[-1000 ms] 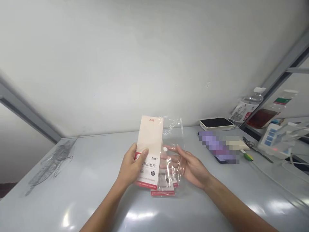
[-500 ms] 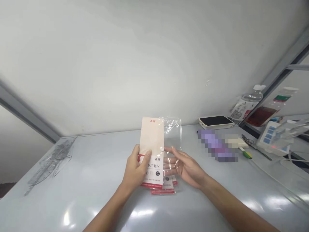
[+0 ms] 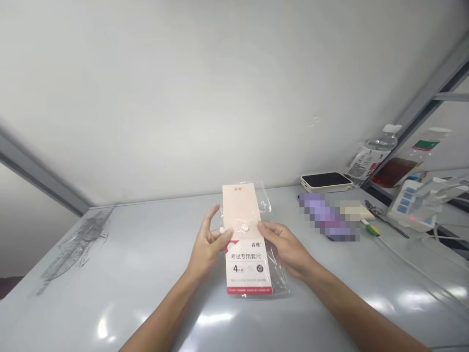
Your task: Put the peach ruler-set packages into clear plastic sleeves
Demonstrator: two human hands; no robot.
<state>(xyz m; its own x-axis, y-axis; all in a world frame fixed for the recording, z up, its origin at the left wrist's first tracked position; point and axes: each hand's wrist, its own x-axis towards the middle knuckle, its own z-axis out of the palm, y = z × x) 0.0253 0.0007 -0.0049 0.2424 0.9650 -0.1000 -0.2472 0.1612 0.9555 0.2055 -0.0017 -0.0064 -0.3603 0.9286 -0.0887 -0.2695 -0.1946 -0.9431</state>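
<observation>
The card [image 3: 240, 210] is now overlapping the clear pouch [image 3: 279, 274] instead of sitting left of it, so both hands are holding them together over the surface [image 3: 146, 274]. The left hand [image 3: 207, 244] and right hand [image 3: 289, 247] are pinching opposite edges. The card is showing "考试专用套尺", "4件套" and "20"; smaller print is blurring.

This looks like a personal desk space; whether in a home, dormitory or office cannot be told. A glossy grey desktop [image 3: 146, 274] meets a plain white wall [image 3: 183, 98], with grey metal frame bars [image 3: 40, 176] at left and right. Everyday belongings crowd the far right: a smartphone [image 3: 326, 181], a clear plastic bottle [image 3: 370, 156], scissors [image 3: 390, 222], a power strip [image 3: 405, 203] and a white charging cable [image 3: 403, 264].
</observation>
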